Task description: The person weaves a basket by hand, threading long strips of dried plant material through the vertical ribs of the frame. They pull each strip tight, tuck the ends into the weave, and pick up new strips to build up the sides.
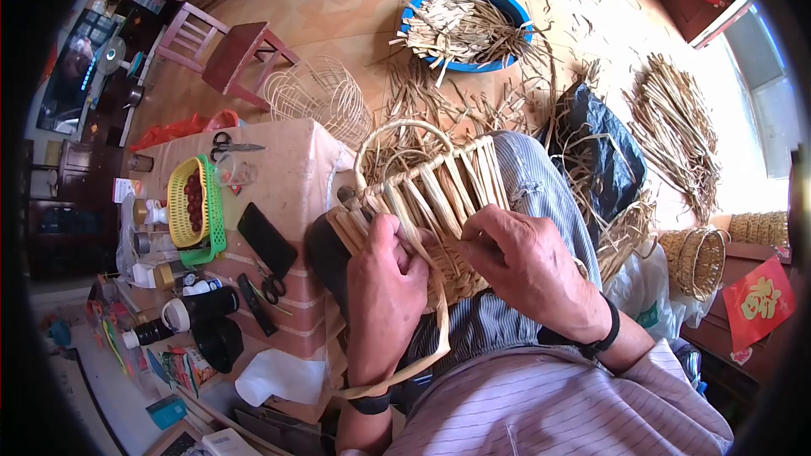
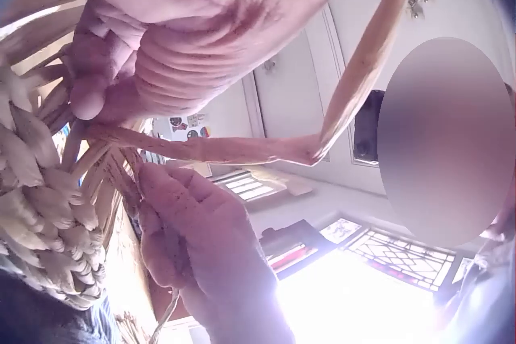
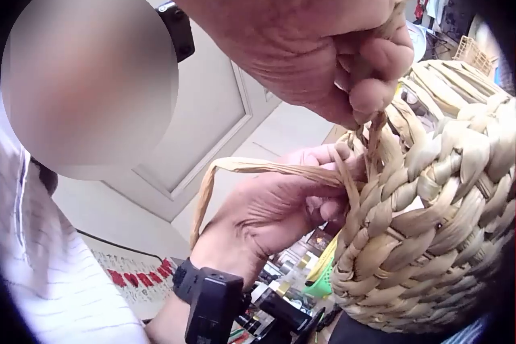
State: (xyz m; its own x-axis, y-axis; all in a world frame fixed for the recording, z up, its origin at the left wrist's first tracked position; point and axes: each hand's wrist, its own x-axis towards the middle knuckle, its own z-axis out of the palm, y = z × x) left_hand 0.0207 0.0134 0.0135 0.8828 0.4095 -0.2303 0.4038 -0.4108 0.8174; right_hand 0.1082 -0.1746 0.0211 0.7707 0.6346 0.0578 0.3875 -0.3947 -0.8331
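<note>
A person sits with a half-woven basket on the lap, seen from above. Its lower body is already tightly plaited, as the right wrist view shows; the upper part is still bare upright stakes and a wire hoop, so by the look of it roughly the top half remains to be woven.

The left hand lies against the near side of the basket, fingers curled, pinching a long flat strand that loops down over the lap and back toward the wrist. In the left wrist view the same strand runs taut between the two hands. The right hand rests on the basket's right side, fingers bent and pinching the strand against the weave; the right wrist view shows its fingertips closed on the strand just above the plaited wall.

Beside the lap on the left stands a table with scissors and a phone. On the floor beyond sits a blue tub piled with strips
</note>
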